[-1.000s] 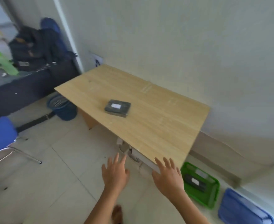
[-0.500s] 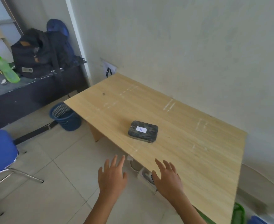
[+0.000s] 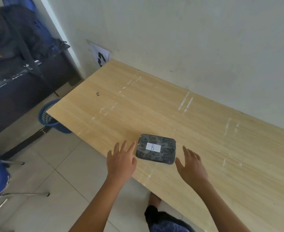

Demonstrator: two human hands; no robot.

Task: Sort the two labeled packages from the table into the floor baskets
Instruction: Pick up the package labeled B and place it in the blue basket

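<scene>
A dark wrapped package with a white label marked B lies flat on the wooden surface, near its front edge. The left hand is just left of the package, the right hand just right of it. Both hands' fingers are spread wide, holding nothing.

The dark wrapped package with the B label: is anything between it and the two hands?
Nothing visible. The dark plastic-wrapped package lies alone on the wooden table, with the left hand and right hand open on either side.
</scene>
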